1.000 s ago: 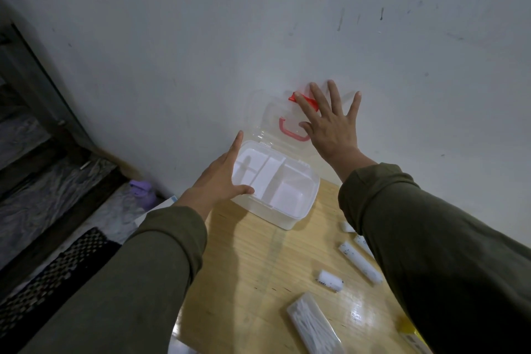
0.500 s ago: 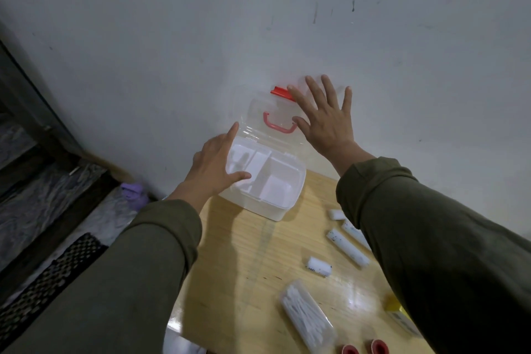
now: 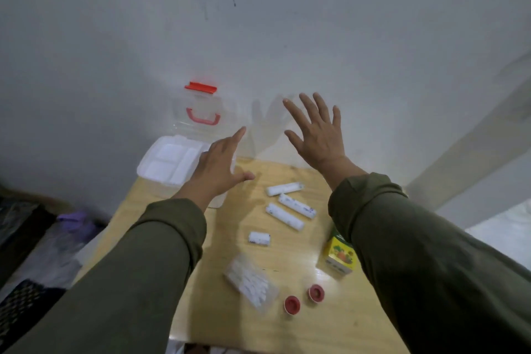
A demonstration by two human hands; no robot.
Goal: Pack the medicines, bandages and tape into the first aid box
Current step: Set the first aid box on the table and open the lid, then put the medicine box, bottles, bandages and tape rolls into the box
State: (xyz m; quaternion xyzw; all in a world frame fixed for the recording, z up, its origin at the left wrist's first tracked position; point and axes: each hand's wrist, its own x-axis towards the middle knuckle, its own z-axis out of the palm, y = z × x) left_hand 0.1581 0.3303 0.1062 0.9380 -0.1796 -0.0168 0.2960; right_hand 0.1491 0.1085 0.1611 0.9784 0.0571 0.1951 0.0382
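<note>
My left hand (image 3: 214, 171) rests flat, fingers relaxed, on the open first aid box (image 3: 169, 165) at the table's (image 3: 230, 227) far left; my right hand (image 3: 316, 138) hovers spread, empty. I should steady the box, then lift the nearest bandage roll (image 3: 284, 189) by its middle.

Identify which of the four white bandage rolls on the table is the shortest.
The shortest bandage roll lies alone, nearest the cotton swab packet; the three long rolls cluster farther back.

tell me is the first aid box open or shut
Open. The lid stands up against the wall with its red latch at the top, and the white tray inside shows, its compartments bare.
</note>
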